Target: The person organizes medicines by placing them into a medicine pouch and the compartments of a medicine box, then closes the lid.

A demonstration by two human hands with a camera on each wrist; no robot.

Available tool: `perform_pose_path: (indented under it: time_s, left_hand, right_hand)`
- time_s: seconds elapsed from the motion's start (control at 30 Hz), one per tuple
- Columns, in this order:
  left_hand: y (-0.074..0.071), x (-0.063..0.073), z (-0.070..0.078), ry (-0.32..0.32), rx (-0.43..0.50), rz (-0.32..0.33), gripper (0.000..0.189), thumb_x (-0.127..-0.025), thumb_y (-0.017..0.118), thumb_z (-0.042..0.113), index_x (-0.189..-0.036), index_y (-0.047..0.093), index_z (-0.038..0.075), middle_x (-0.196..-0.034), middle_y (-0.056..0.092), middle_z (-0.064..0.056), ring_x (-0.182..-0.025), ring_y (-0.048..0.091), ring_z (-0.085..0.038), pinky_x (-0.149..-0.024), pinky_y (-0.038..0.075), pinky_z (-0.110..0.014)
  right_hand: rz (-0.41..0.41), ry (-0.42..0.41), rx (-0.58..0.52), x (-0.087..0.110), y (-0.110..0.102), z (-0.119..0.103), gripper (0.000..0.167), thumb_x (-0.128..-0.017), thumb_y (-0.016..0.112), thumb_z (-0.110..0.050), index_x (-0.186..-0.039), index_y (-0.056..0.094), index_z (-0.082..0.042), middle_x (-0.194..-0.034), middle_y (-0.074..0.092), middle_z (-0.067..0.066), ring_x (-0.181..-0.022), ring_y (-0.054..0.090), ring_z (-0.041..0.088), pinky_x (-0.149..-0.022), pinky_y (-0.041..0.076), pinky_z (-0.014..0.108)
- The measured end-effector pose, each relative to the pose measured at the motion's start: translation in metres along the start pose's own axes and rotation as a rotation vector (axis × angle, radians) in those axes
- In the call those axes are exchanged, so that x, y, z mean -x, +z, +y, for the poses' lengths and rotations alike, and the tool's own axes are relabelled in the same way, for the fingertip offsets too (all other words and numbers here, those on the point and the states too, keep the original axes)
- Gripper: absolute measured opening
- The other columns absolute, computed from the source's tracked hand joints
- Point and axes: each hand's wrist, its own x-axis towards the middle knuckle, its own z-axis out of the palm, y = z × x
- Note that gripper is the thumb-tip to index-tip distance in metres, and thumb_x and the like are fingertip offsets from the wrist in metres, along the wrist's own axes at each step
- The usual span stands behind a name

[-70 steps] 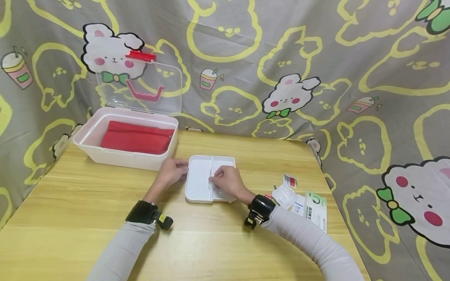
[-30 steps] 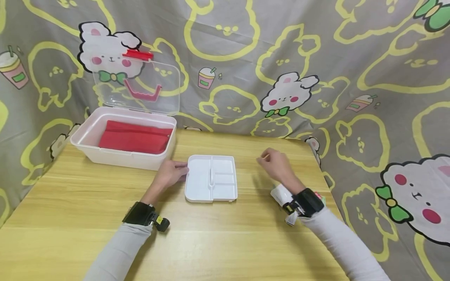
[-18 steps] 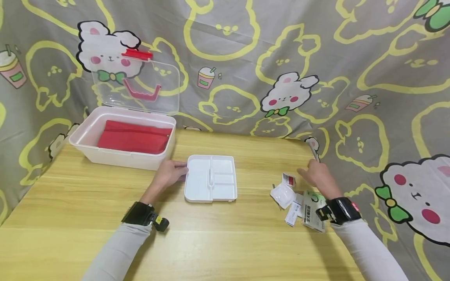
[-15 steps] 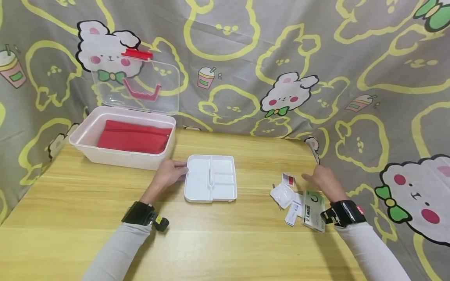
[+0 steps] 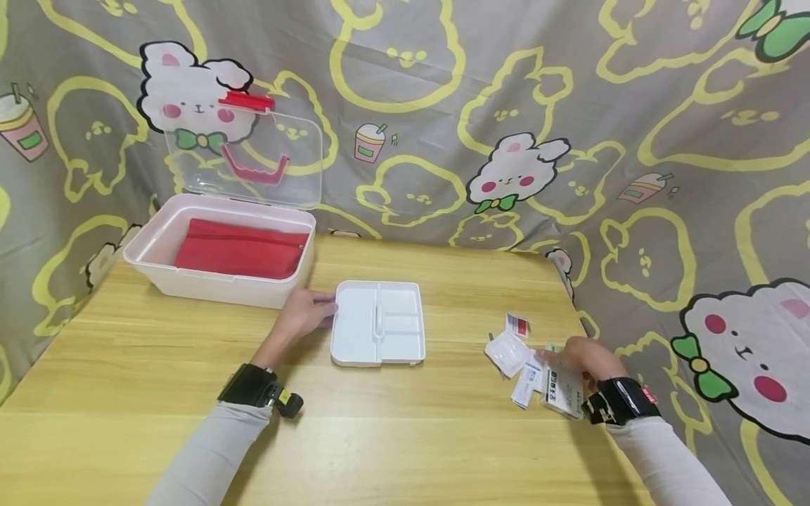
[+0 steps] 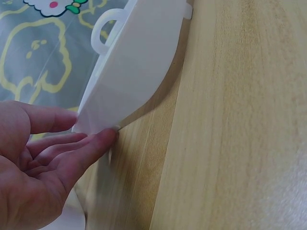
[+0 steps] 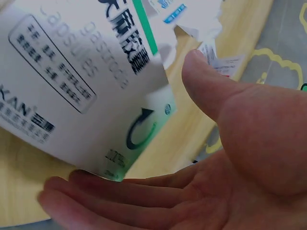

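My left hand [image 5: 302, 313] holds the left edge of a white divided tray [image 5: 354, 327]. In the left wrist view, its thumb and fingers [image 6: 103, 139] meet the rim and lower edge of the tray's side wall [image 6: 129, 72]. My right hand [image 5: 582, 356] is over a white-and-green capsule box [image 5: 563, 393]. Seen from the right wrist, the thumb is apart from the box [image 7: 81, 86], and the fingers [image 7: 120, 189] extend along its green corner, seemingly touching it. Beside the box lie small white packets [image 5: 524, 386], a clear-wrapped white item [image 5: 508, 353] and a red-and-white sachet [image 5: 517, 325].
A translucent box [image 5: 218, 287] with its clear lid [image 5: 297, 151] raised stands at the back left. A red zippered pouch [image 5: 240, 246] lies inside it. A patterned curtain [image 5: 430, 84] hangs behind the wooden table [image 5: 380, 443].
My right hand has left the tray's middle handle, swung right past the packets, and come down over the capsule box. My left hand has stayed at the tray's edge.
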Motion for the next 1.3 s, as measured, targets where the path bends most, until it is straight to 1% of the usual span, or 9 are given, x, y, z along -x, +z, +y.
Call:
perform_pose_path:
  time_s: [0.2, 0.37, 0.53, 0.77, 0.83, 0.93, 1.1, 1.2, 1.3]
  left_hand:
    - [0.000, 0.001, 0.000, -0.009, -0.007, -0.002, 0.038, -0.097, 0.064, 0.012, -0.130, 0.064, -0.009, -0.128, 0.065, -0.029, -0.101, 0.075, -0.032, -0.082, 0.063, -0.035]
    - [0.001, 0.001, 0.000, -0.004, 0.000, -0.005, 0.038, -0.097, 0.064, 0.012, -0.129, 0.063, -0.009, -0.128, 0.065, -0.029, -0.101, 0.075, -0.033, -0.082, 0.063, -0.036]
    - [0.001, 0.001, 0.001, -0.010, 0.004, -0.009, 0.038, -0.097, 0.064, 0.012, -0.129, 0.064, -0.009, -0.128, 0.065, -0.029, -0.102, 0.075, -0.033, -0.082, 0.063, -0.036]
    - [0.000, 0.000, 0.002, 0.002, 0.017, -0.007, 0.038, -0.097, 0.064, 0.010, -0.129, 0.063, -0.010, -0.128, 0.064, -0.030, -0.103, 0.074, -0.034, -0.083, 0.063, -0.036]
    - [-0.001, 0.000, 0.001, 0.000, 0.021, -0.005, 0.038, -0.097, 0.064, 0.010, -0.129, 0.063, -0.010, -0.128, 0.064, -0.030, -0.103, 0.074, -0.034, -0.083, 0.063, -0.036]
    - [0.000, 0.000, 0.001, 0.004, 0.016, -0.003, 0.038, -0.097, 0.064, 0.010, -0.129, 0.063, -0.010, -0.128, 0.064, -0.030, -0.102, 0.074, -0.034, -0.083, 0.063, -0.036]
    - [0.001, 0.000, 0.000, 0.013, 0.020, -0.003, 0.037, -0.096, 0.064, 0.009, -0.128, 0.064, -0.011, -0.127, 0.064, -0.031, -0.101, 0.075, -0.034, -0.082, 0.063, -0.037]
    - [0.001, 0.000, 0.000, 0.012, 0.015, -0.003, 0.037, -0.097, 0.064, 0.009, -0.127, 0.064, -0.011, -0.127, 0.064, -0.031, -0.100, 0.075, -0.034, -0.082, 0.063, -0.037]
    - [0.000, 0.001, 0.000, 0.006, 0.014, 0.000, 0.037, -0.097, 0.064, 0.009, -0.127, 0.064, -0.011, -0.127, 0.065, -0.030, -0.100, 0.075, -0.034, -0.082, 0.063, -0.037]
  right_hand:
    - [-0.043, 0.006, -0.035, -0.002, 0.004, 0.001, 0.063, -0.099, 0.056, -0.048, -0.107, 0.050, 0.014, -0.083, 0.063, 0.021, -0.075, 0.069, 0.031, -0.068, 0.063, 0.042]
    - [-0.046, 0.019, -0.033, -0.005, 0.004, 0.001, 0.065, -0.099, 0.058, -0.047, -0.110, 0.048, 0.017, -0.083, 0.062, 0.023, -0.076, 0.069, 0.033, -0.070, 0.063, 0.043]
    - [-0.027, 0.010, 0.007, -0.007, 0.002, 0.000, 0.067, -0.099, 0.058, -0.047, -0.108, 0.049, 0.018, -0.081, 0.062, 0.023, -0.072, 0.070, 0.033, -0.067, 0.064, 0.041]
    - [-0.003, 0.018, 0.008, -0.005, -0.005, -0.003, 0.067, -0.099, 0.058, -0.046, -0.109, 0.050, 0.020, -0.084, 0.061, 0.025, -0.075, 0.069, 0.036, -0.067, 0.063, 0.043]
    - [0.012, 0.010, 0.040, -0.004, -0.009, -0.006, 0.066, -0.099, 0.057, -0.047, -0.105, 0.052, 0.018, -0.081, 0.062, 0.024, -0.073, 0.070, 0.035, -0.066, 0.063, 0.041]
    - [0.024, -0.003, 0.083, 0.000, -0.018, -0.014, 0.065, -0.100, 0.055, -0.049, -0.103, 0.054, 0.016, -0.078, 0.064, 0.024, -0.068, 0.070, 0.033, -0.063, 0.062, 0.038]
    - [0.054, -0.041, 0.087, 0.008, -0.034, -0.031, 0.062, -0.099, 0.056, -0.050, -0.098, 0.056, 0.011, -0.077, 0.064, 0.021, -0.062, 0.068, 0.029, -0.059, 0.060, 0.036]
    - [0.085, -0.074, 0.070, 0.011, -0.042, -0.047, 0.056, -0.098, 0.058, -0.049, -0.093, 0.058, 0.007, -0.078, 0.065, 0.020, -0.063, 0.068, 0.029, -0.059, 0.060, 0.037]
    - [0.119, -0.103, 0.069, 0.013, -0.050, -0.070, 0.054, -0.097, 0.060, -0.049, -0.093, 0.058, 0.005, -0.081, 0.064, 0.018, -0.065, 0.067, 0.027, -0.060, 0.060, 0.036]
